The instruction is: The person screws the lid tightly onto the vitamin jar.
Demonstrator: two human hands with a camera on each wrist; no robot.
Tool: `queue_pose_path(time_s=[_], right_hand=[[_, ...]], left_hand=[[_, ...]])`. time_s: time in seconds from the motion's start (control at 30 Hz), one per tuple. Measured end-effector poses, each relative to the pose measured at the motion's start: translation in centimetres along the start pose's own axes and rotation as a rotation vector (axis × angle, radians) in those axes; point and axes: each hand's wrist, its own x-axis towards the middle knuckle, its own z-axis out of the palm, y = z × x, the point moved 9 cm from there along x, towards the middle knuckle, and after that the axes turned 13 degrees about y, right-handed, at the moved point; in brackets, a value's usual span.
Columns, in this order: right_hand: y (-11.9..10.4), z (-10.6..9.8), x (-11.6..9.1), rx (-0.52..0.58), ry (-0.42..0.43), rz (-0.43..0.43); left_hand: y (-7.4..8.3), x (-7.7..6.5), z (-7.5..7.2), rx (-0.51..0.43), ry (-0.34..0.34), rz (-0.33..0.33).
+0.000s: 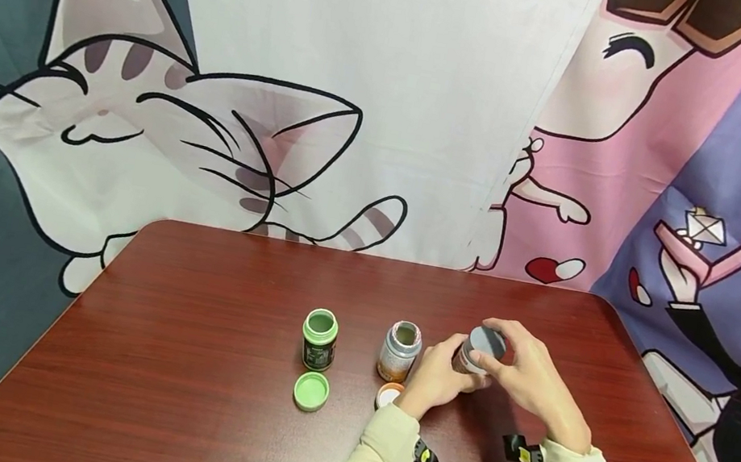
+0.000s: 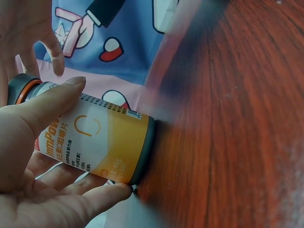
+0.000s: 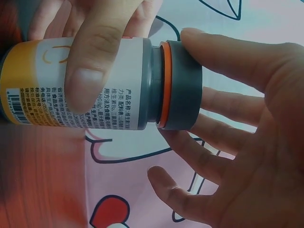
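Observation:
My left hand (image 1: 442, 374) grips the body of a white and yellow vitamin bottle (image 2: 95, 128), its thumb across the label. The bottle is upright, its base at the tabletop. At its top is a dark grey cap (image 3: 183, 85) with an orange band beneath. My right hand (image 1: 531, 372) holds this cap between thumb and fingers; its little finger stands apart from it. To the left is a similar grey bottle (image 1: 399, 354) with its mouth uncovered. An orange-rimmed lid (image 1: 388, 395) lies before it, partly hidden by my left hand.
Farther left stands an uncovered green bottle (image 1: 319, 345), with a green lid (image 1: 311, 391) lying in front of it. All of these are on a reddish-brown wooden table (image 1: 172, 361). A cartoon-printed cloth (image 1: 384, 62) hangs behind the table's back edge.

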Motion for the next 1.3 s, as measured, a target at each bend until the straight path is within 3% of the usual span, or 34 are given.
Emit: queue_pose_path(time_s=[0.67, 0.97, 1.3], right_hand=[[0.0, 0.0, 0.2, -0.034, 0.065, -0.025], [0.4, 0.0, -0.1, 0.074, -0.012, -0.002], [-0.8, 0.2, -0.3, 0.078, -0.041, -0.113]], left_hand=[[0.2, 0.0, -0.2, 0.008, 0.01, 0.017], [0.2, -0.1, 0.0, 0.012, 0.004, 0.013], [0.2, 0.0, 0.3, -0.009, 0.003, 0.01]])
